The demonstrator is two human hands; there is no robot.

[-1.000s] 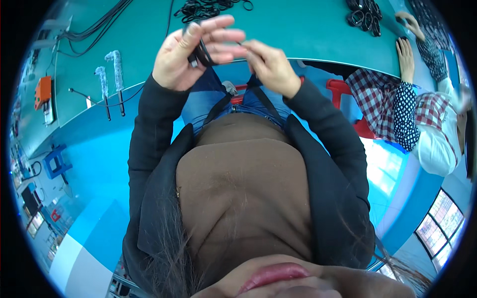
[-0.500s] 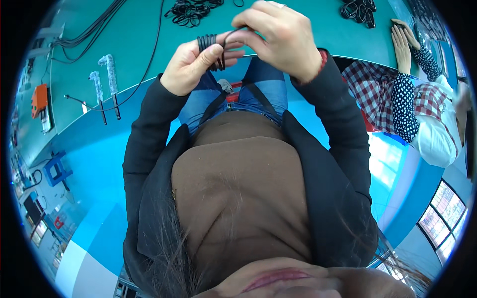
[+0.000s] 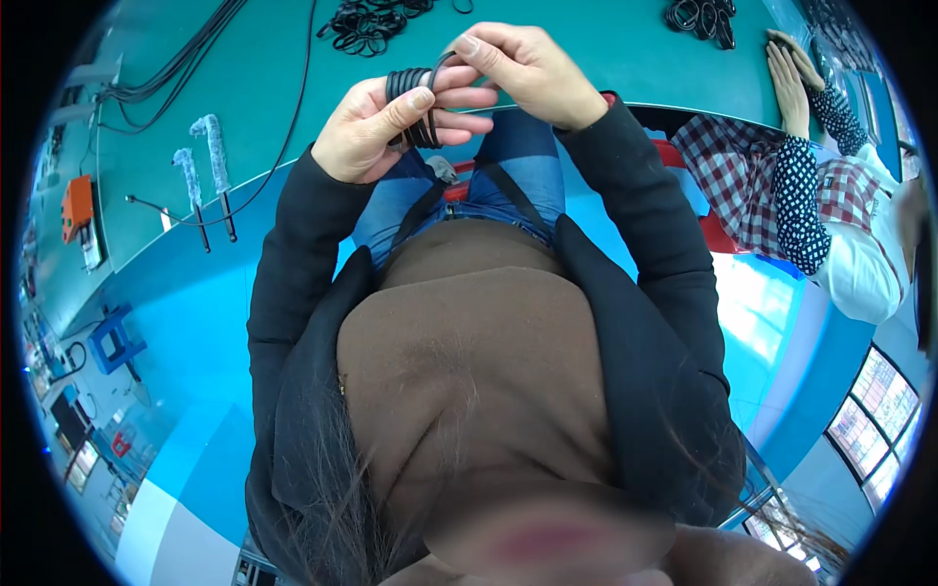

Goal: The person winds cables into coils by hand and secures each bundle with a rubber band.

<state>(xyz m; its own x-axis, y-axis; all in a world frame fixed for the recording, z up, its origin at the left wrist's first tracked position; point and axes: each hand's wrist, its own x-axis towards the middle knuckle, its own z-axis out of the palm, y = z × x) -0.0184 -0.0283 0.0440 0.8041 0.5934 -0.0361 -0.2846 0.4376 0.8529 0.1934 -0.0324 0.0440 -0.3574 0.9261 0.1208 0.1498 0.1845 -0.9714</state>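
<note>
Both hands working a coil of black cable at the upper centre of the frame, above the near edge of a green bench.

The left hand (image 3: 376, 132) has its fingers (image 3: 451, 98) clenched round the black cable coil (image 3: 410, 103), thumb pressed across the loops; the right hand (image 3: 528, 63) pinches one strand of the coil between fingertips at the top, apparently the loose end, though the strand is too thin to be sure. The coil sits between the two hands, off the bench (image 3: 606, 39). Farther up lie a pile of black cable loops (image 3: 366, 24) and a second pile (image 3: 699, 15) at upper right. A co-worker's hand (image 3: 787, 78) rests flat on the bench at far right. Two wrapped tools (image 3: 200, 171) lie at left.
</note>
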